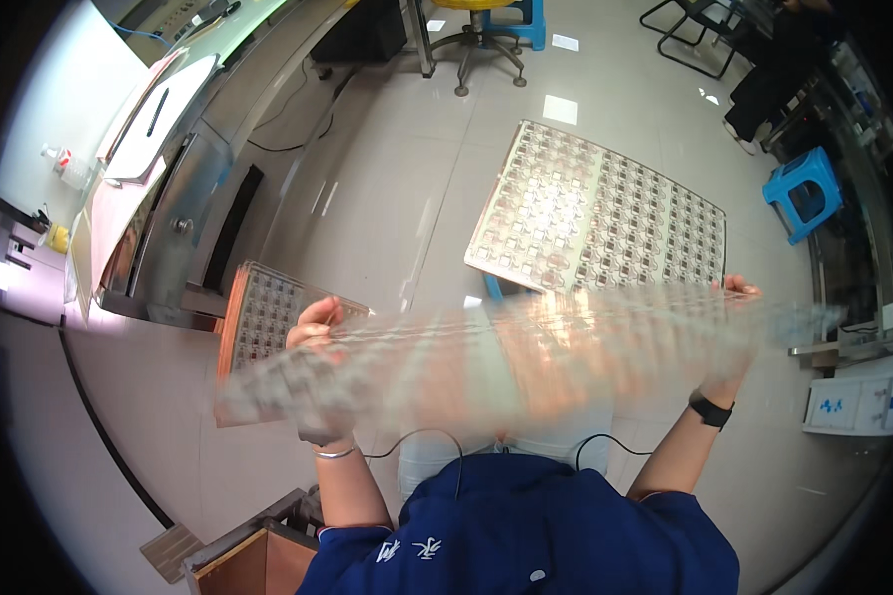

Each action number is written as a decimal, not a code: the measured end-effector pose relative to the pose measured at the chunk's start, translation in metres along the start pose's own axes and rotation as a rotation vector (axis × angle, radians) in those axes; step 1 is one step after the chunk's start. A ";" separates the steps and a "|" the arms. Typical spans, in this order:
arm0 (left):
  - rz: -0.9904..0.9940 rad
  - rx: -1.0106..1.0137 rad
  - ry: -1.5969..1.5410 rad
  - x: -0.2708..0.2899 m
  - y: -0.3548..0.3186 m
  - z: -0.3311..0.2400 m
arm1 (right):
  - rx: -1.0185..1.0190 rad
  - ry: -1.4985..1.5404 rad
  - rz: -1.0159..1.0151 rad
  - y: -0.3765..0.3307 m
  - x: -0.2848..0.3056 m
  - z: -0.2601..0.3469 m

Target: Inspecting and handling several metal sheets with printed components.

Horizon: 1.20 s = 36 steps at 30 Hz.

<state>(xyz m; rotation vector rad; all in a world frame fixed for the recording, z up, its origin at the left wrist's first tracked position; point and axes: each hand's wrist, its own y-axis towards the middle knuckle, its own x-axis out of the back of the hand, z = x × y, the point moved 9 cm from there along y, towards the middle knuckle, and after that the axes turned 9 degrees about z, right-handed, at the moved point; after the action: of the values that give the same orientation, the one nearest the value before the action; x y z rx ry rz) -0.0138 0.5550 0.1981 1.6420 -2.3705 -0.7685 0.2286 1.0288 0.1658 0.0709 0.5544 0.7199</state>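
A wide, see-through plastic sheet (466,362), smeared by motion, stretches across in front of my body. My left hand (316,322) grips it near its left end, fingers curled over the far edge. At the right end, my right hand (739,287) closes on the same sheet; part of that hand shows blurred through the plastic. Beyond the sheet lies a large flat panel (655,223) with rows of small dark and pale parts. To the left, partly behind my left hand, a stack of similar panels (258,312) with an orange-brown side shows.
A metal-sided bench with papers (174,114) and a pen stands at the left. Blue stools (806,193) and a wheeled chair (469,45) stand farther off. A white cabinet (856,402) is at the right, a wooden box (253,560) at lower left. Another person's dark-clothed legs (764,94) show at upper right.
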 end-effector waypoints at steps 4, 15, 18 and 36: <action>-0.191 0.373 -0.598 -0.025 0.004 0.017 | -0.785 0.395 0.259 -0.011 -0.064 -0.033; -0.246 0.375 -0.582 -0.009 -0.014 0.046 | -0.295 0.023 -0.106 -0.020 -0.066 -0.009; -0.197 0.337 -0.785 -0.015 -0.011 0.044 | -0.620 0.258 0.232 -0.032 -0.036 -0.060; 0.017 0.600 -0.850 -0.099 -0.055 0.070 | -0.547 0.448 0.426 -0.065 -0.139 -0.103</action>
<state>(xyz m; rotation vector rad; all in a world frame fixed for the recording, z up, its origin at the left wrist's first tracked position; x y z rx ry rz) 0.0417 0.6529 0.1263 1.6915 -3.4784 -0.9507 0.1310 0.8774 0.1247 -0.5068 0.7592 1.2984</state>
